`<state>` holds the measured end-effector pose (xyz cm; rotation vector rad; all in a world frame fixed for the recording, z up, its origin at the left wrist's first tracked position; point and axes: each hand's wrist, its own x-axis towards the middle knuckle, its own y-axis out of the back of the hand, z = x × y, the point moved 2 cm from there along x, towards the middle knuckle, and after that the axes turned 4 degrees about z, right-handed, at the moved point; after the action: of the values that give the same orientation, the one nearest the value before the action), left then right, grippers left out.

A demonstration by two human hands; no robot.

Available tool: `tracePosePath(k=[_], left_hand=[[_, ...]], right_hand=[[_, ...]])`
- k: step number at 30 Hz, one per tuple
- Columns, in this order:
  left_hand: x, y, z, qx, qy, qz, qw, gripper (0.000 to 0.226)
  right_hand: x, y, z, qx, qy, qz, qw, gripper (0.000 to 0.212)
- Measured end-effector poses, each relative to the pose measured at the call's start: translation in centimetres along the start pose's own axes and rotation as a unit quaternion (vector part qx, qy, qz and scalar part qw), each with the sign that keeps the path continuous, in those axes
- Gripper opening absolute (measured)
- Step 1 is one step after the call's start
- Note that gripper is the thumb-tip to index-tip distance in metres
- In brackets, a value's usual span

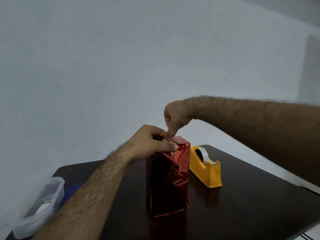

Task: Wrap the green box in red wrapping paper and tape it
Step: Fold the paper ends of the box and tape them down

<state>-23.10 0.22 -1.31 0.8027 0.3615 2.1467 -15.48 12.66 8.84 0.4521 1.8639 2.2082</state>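
The box (168,181) stands upright in the middle of the dark table (242,205), fully covered in shiny red wrapping paper; no green shows. My left hand (150,142) grips the folded paper at the box's top, its thumb pressing the flap at the front top edge. My right hand (174,116) hovers above with its other fingers curled, and one straight finger presses down on the top fold beside my left thumb. A sliver of silvery tape or paper backing shows under the fold.
A yellow tape dispenser (206,168) with a roll of clear tape stands just right of the box. A clear plastic container (41,205) sits at the table's left edge, something blue beside it. A pale wall rises behind.
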Motion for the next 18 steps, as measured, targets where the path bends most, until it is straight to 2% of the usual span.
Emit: tracePosePath(k=[5, 8, 10, 12, 14, 16, 18], left_hand=[[-0.1, 0.1, 0.1, -0.026, 0.012, -0.004, 1.0, 0.027], [-0.1, 0.0, 0.1, -0.017, 0.009, 0.0, 1.0, 0.032], [0.0, 0.0, 0.0, -0.012, 0.008, 0.003, 1.0, 0.035], [0.0, 0.1, -0.2, -0.014, 0.011, 0.007, 1.0, 0.036], [0.1, 0.3, -0.2, -0.016, 0.016, 0.008, 1.0, 0.039], [0.1, 0.4, -0.4, -0.025, 0.019, 0.009, 0.999, 0.041], [0.1, 0.4, -0.5, -0.037, 0.016, 0.004, 0.999, 0.043]], right_hand=[[-0.2, -1.2, 2.7, 0.059, -0.028, 0.043, 0.997, 0.069], [-0.6, -2.4, 4.7, 0.104, -0.052, 0.034, 0.993, 0.073], [-1.1, -3.0, 5.9, 0.144, -0.065, 0.03, 0.987, 0.072], [-1.7, -3.6, 6.9, 0.203, -0.061, 0.059, 0.975, 0.068], [-2.2, -4.7, 7.9, 0.293, -0.039, 0.14, 0.945, 0.054], [-2.9, -6.5, 8.0, 0.394, -0.003, 0.217, 0.893, 0.031], [-3.5, -8.5, 7.0, 0.467, 0.041, 0.243, 0.85, 0.01]])
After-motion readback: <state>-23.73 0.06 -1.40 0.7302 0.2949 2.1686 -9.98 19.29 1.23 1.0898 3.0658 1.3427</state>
